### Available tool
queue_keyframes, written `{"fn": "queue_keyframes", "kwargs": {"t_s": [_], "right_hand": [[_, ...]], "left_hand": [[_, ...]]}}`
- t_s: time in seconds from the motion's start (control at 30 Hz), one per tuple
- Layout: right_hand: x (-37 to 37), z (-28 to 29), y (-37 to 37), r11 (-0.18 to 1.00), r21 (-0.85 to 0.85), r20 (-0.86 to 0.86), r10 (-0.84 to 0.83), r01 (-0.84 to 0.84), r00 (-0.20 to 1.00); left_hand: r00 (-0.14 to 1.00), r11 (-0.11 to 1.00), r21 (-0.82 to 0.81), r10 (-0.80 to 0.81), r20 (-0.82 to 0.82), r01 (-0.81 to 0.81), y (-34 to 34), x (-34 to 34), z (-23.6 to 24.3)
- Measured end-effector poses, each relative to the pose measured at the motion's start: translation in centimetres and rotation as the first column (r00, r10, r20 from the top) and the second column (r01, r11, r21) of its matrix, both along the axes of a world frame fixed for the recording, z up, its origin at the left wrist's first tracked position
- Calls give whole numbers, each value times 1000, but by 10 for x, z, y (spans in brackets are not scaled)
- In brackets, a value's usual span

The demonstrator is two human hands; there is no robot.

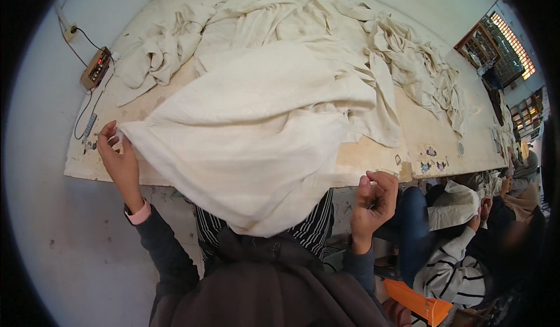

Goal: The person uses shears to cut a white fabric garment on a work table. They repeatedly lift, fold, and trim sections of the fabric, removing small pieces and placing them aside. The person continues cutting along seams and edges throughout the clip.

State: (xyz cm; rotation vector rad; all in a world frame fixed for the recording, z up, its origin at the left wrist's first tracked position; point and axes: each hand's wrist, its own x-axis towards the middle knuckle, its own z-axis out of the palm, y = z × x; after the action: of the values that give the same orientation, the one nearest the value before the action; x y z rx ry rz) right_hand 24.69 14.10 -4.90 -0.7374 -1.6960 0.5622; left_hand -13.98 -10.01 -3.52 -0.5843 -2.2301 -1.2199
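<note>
Two bare hands, one left hand (119,155) and one right hand (376,201), are at the front edge of one bench (420,137). One cream cloth (245,146) overhangs that edge; the heaped fabric (408,64) behind defies counting. One box (96,67) sits at the left edge, one round disc (461,148) toward the right front corner.

Person's got both forearms (166,254) spread pretty wide, left hand (121,155) kinda pinching, right hand (376,203) palm-up with fingers curled in.
</note>
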Motion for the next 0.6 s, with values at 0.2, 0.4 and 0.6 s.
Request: {"fn": "queue_keyframes", "kwargs": {"t_s": [0.2,0.4,0.6], "right_hand": [[-38,11,12,960,-215,-1,183,-179,983],[-54,22,23,949,-227,399,297,-220,867],[-9,24,0,808,-439,506,583,-392,636]], "left_hand": [[887,897,-80,-413,208,436,55,90,7],[65,326,412,-844,533,851,130,122,-17],[246,430,419,-872,424,800,130,119,-32]]}}
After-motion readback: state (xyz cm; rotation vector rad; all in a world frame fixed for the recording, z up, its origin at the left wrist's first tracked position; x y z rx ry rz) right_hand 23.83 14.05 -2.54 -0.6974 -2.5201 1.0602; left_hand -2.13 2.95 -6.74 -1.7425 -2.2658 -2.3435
